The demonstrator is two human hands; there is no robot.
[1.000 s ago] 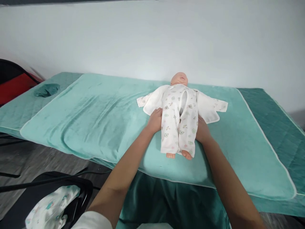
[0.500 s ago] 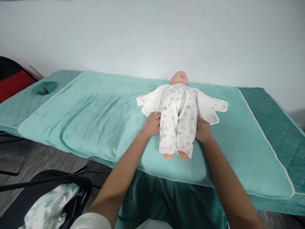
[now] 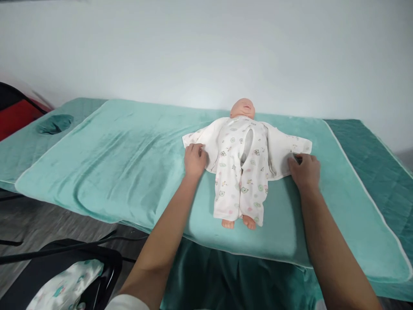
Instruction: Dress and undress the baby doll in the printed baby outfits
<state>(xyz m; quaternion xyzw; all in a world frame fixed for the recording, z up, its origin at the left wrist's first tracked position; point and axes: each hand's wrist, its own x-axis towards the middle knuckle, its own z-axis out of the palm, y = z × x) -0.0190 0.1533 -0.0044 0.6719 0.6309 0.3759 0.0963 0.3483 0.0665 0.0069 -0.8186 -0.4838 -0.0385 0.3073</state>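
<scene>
A baby doll lies on its back on the teal sheet, head toward the wall and feet toward me. White printed trousers with an opening at the crotch cover it from the chest down to the ankles. Spread out to both sides of its body is a white baby shirt, sleeves stretched outward. My left hand pinches the shirt's edge below the sleeve on the left. On the other side, my right hand has its fingers closed on the shirt's edge beneath the right sleeve.
The teal sheet has wrinkles left of the doll and covers a padded bed with a face hole. A black chair with a printed white cloth stands at lower left. Behind the bed rises a pale wall.
Both hands have moved outward from beside the trouser legs to the shirt's edges and taken hold there. The shirt's side panels are now drawn lower and flatter.
</scene>
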